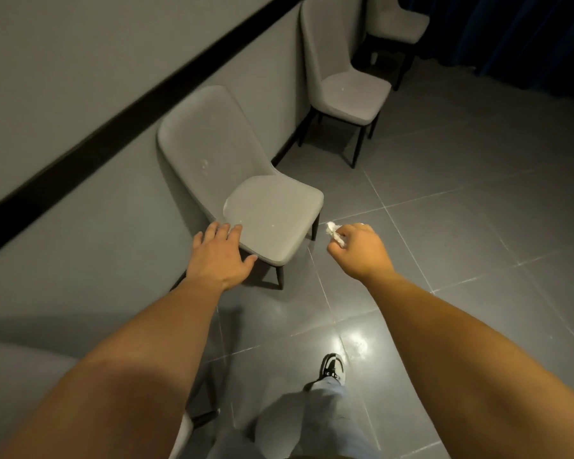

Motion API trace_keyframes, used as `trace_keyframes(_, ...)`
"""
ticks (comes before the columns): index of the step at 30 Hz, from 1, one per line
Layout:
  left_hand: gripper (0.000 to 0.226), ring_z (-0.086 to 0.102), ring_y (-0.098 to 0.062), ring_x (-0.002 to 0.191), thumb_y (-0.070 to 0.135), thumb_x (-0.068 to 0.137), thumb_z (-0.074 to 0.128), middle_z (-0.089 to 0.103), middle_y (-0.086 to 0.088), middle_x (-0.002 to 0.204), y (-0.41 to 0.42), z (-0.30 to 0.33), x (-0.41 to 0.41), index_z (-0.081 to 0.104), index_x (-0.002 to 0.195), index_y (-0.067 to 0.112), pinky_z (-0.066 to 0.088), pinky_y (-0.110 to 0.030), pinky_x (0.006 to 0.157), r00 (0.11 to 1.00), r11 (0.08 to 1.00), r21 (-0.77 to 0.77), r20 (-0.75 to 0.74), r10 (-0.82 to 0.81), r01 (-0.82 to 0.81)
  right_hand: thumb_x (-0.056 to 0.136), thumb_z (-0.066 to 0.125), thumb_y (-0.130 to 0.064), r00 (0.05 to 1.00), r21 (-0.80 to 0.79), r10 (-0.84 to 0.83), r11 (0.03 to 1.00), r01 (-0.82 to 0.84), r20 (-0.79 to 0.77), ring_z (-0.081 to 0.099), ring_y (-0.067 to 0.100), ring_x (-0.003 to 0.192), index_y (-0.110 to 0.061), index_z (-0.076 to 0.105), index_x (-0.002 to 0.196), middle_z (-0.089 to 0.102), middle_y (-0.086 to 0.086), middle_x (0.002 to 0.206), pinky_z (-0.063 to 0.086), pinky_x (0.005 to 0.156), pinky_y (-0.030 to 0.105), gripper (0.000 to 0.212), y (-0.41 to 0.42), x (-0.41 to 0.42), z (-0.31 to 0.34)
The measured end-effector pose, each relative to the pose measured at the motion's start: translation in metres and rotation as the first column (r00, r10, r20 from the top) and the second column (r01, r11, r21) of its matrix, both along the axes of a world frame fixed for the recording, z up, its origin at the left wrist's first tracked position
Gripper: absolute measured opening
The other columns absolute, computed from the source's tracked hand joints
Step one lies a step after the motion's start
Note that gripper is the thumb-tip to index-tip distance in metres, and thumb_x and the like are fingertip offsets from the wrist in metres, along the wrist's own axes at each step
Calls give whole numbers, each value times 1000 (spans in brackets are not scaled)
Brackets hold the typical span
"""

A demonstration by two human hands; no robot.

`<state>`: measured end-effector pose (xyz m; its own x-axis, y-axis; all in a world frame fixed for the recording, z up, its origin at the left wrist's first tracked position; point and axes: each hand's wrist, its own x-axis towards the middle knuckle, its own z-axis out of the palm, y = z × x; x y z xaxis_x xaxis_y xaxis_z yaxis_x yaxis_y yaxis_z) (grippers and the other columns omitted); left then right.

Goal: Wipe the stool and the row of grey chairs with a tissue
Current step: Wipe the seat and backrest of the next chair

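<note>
Tissue (334, 232) sat scrunched in the closed right hand (358, 248), with the nearest grey chair (272, 217) at its ten o'clock, while the flat, empty left hand (221, 251) already touched the seat's near edge.

The nearest chair (246, 180) is pale grey all over, with a few whitish specks on its backrest and seat, and its legs are black. The second chair (342, 81) along the wall wears the same grey on black legs, again flecked with small white marks on the seat. The wall (80, 61) is a flat light grey crossed by one black band (140, 111). The floor tiles (478, 193) are dark grey with thin pale grout lines and white glare spots. The crumpled tissue (334, 232) is white. The trousers (312, 422) are light blue-grey; the sneaker (332, 367) is patterned black and white. A curtain (527, 38) is deep navy.
</note>
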<state>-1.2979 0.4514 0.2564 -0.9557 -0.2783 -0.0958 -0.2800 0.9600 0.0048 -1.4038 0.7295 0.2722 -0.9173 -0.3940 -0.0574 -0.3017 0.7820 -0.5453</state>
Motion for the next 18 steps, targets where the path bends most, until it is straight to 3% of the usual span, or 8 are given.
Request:
trace_keyframes(4,82,20,-25,143,72,80,34,38,-3,150,21,0,-38,31,146,23,24,-51,113,997,998,4,-22,70,-70,86,56,-28,986,-13,166,986,-166,9,50,30,108,-19,57,82,42,-15,70,34,71,28,10,-3,-66,0)
trace_keyframes(8,81,21,-26,143,71,81,37,39,-4,150,15,4,-66,33,145,23,26,-50,112,987,986,-11,-10,163,-163,90,56,-34,969,11,246,969,-246,3,48,25,108,-16,62,89,52,-6,82,39,74,29,19,-18,-116,1)
trace_keyframes(13,80,24,-27,142,70,81,41,40,-5,149,-9,-1,-99,35,144,22,26,-51,110,972,972,-14,9,234,-234,85,55,-30,956,10,293,956,-293,17,50,24,99,-19,55,79,53,-3,83,40,70,30,13,-52,-167,2)
trace_keyframes(18,80,26,-28,139,74,81,34,38,-6,149,-34,-10,-152,37,143,23,26,-49,108,967,967,24,37,251,-252,86,54,-33,949,84,316,946,-314,-7,49,23,103,-13,67,94,59,0,89,43,73,31,25,-91,-210,-1)
